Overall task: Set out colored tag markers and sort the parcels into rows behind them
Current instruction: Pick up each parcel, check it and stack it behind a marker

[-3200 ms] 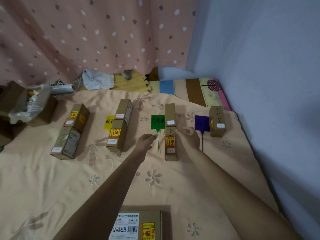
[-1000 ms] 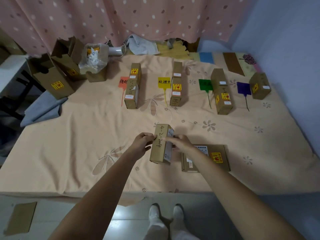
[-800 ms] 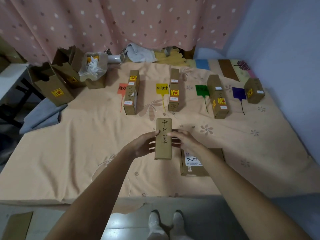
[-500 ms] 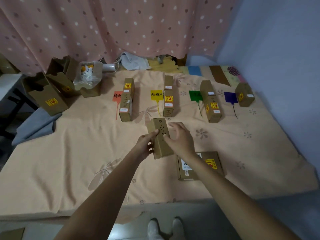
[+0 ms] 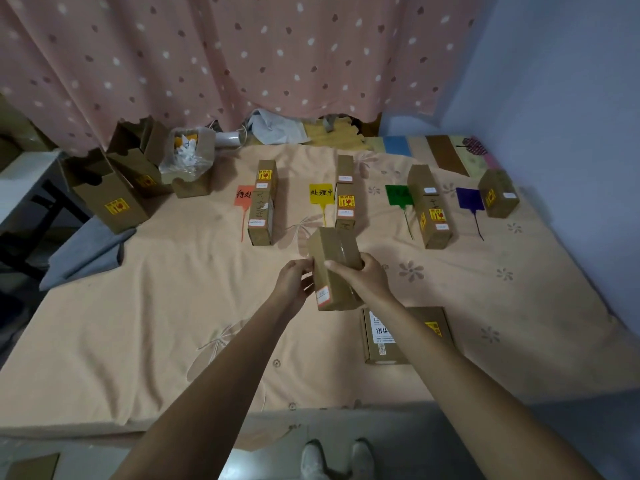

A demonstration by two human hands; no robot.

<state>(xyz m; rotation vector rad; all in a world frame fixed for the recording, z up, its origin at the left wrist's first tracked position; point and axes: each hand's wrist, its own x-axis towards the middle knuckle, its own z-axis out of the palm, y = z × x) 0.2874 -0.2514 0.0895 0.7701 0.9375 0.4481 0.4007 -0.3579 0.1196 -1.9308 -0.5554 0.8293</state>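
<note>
Both hands on one parcel. Right hand (image 5: 363, 277) grips the long brown cardboard parcel (image 5: 334, 268) from its right side, fingers curled over the top face; left hand (image 5: 294, 280) pinches its left edge, thumb on the side wall. Parcel is held off the bed, tilted, near end lower, a small white label showing on the near left side.

Change: half a second ago the handwritten face was up; now that writing is gone from view and a plain taped face plus the white label show instead. So the parcel has been rolled about its long axis in the hands, likely to read the label. Judgement: still in the check step, row not chosen yet, no placing started.

Outward: flat brown box with printed white label and yellow sticker (image 5: 405, 336) lies on the peach floral bedsheet (image 5: 173, 323) just behind the right forearm, unsorted.

Further back, four tags set out in a line: orange tag marker (image 5: 245, 195), yellow tag marker (image 5: 321, 193), green tag marker (image 5: 398, 195), purple tag marker (image 5: 469, 199). Each has parcels lying just to its right: two by orange, two by yellow, a long stack by green, one by purple.

Far left, open cardboard cartons (image 5: 114, 188) and a plastic bag with white items (image 5: 188, 152), under the pink dotted curtain (image 5: 225, 64).
</note>
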